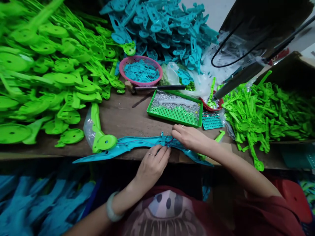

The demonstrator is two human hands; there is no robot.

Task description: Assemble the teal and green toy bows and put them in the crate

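A long teal plastic toy bow (128,146) lies along the front edge of the wooden bench, with a green disc piece (104,142) at its left part. My left hand (152,164) presses its fingers together on the bow's middle from below. My right hand (188,136) lies over the same middle section from the right, fingers curled down on a small teal part there. Both hands meet at the bow's centre.
A green tray (176,109) of small silver screws sits just behind the hands. A pink bowl (140,70) holds teal bits, a hammer (157,88) lies beside it. Heaps of green parts (49,72) fill left and right (265,114); teal parts (162,26) are piled at the back.
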